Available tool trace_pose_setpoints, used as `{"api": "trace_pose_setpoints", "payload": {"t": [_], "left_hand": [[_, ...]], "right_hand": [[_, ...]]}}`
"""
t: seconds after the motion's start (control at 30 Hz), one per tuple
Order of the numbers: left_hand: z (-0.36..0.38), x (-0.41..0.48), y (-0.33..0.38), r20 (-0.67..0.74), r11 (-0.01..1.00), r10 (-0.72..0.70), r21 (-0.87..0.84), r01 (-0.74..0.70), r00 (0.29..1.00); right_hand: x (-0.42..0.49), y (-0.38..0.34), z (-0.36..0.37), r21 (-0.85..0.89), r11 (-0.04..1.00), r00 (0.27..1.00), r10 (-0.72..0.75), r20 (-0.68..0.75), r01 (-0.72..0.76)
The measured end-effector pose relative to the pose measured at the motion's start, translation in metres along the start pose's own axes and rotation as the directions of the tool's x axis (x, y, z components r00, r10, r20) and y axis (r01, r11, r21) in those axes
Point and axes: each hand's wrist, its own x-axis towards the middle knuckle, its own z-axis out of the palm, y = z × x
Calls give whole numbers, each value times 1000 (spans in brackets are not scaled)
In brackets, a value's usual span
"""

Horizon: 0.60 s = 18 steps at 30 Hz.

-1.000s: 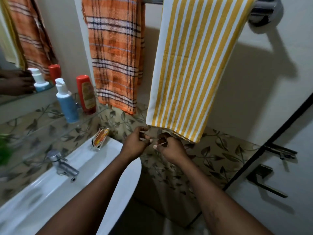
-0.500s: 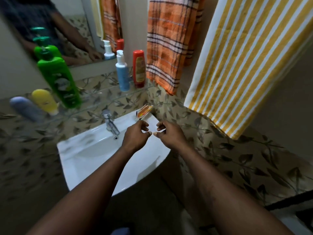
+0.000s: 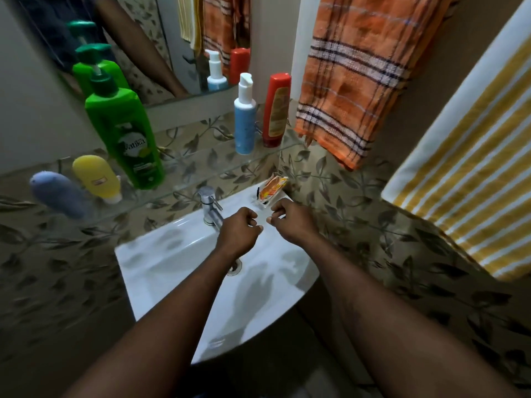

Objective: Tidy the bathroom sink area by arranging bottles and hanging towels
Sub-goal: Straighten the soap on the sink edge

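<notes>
Head view: looks down on a white sink (image 3: 172, 254), with left hand (image 3: 240, 235) and right hand (image 3: 291, 222) side by side above the basin, just in front of the tap (image 3: 211, 206). Shows both sets of fingers curled into loose fists, nothing visible in either, thumbs nearly meeting. Finds a purple bottle (image 3: 57, 193) and a yellow bottle (image 3: 96, 178) at the left end of the glass shelf (image 3: 201, 168), a green pump bottle (image 3: 126, 139) upright beside them, and a blue bottle (image 3: 244, 122) and red bottle (image 3: 275, 110) upright at the right end. Catches an orange checked towel (image 3: 350, 90) and a yellow striped towel (image 3: 474, 173) hanging on the wall right of the shelf, and an orange sachet (image 3: 273, 189) at the sink's back right corner.
</notes>
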Motion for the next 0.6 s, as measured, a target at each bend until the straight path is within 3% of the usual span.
{"api": "trace_pose_setpoints", "payload": {"t": [0.17, 0.37, 0.6], "left_hand": [[14, 51, -14, 126, 998, -25, 61, 17, 992], [34, 94, -27, 176, 985, -58, 170, 28, 983], [60, 149, -35, 185, 960, -62, 280, 8, 981]], "right_hand": [[36, 1, 18, -11, 995, 995, 97, -17, -97], [73, 12, 31, -27, 981, 980, 194, 50, -193], [130, 28, 53, -102, 978, 978, 192, 83, -184]]}}
